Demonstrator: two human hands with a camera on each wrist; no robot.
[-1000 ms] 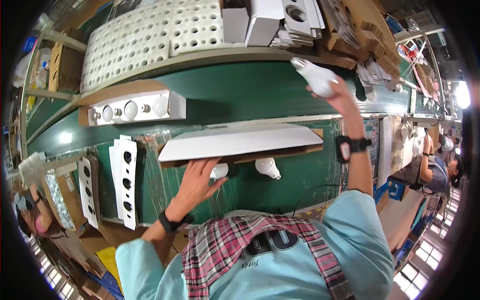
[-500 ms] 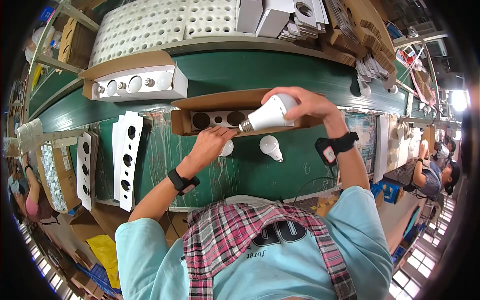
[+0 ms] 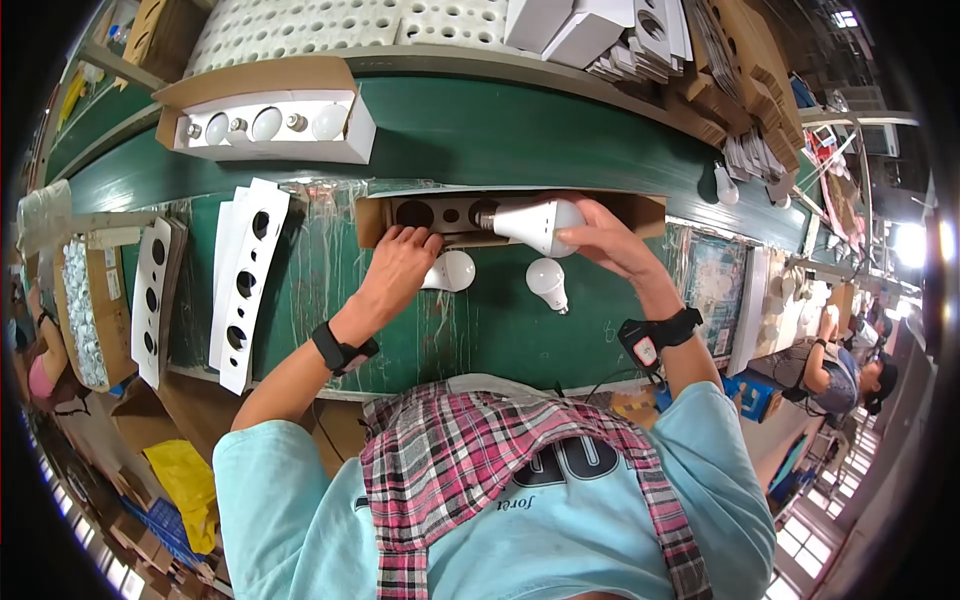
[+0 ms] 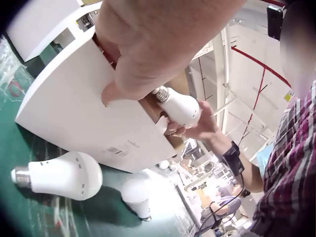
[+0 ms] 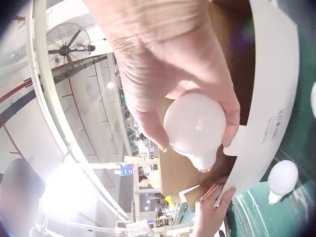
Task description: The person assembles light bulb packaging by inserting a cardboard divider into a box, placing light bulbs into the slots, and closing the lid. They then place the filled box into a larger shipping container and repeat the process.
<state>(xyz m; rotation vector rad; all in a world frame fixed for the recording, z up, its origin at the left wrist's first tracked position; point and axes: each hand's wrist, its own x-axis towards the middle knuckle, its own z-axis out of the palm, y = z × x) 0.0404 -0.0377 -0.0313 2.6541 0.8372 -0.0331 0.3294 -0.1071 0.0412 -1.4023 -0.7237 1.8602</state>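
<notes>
A long open box (image 3: pixel 372 222) with a white insert with round holes (image 3: pixel 452 216) lies on the green table. My right hand (image 3: pixel 618 240) pinches a large white bulb (image 3: pixel 540 226) by its round end, screw base pointing left over the insert. In the right wrist view, thumb and fingers stand on either side of the bulb (image 5: pixel 195 126). My left hand (image 3: pixel 392 275) grips the box's near wall at its left part; the left wrist view shows the thumb on the white outer face (image 4: pixel 74 98). Two bulbs (image 3: pixel 458 270) (image 3: pixel 546 284) lie in front of the box.
Behind on the left stands another box (image 3: pixel 350 148) holding several bulbs. White punched inserts (image 3: pixel 240 290) lie at the left. Foam trays (image 3: pixel 300 30) and cardboard stacks (image 3: pixel 735 70) line the back shelf. A person (image 3: pixel 835 375) sits at the right.
The box was turned so that its inside came into view. My right hand brought the bulb from the upper right down to the insert. My left hand now holds the box's near wall.
</notes>
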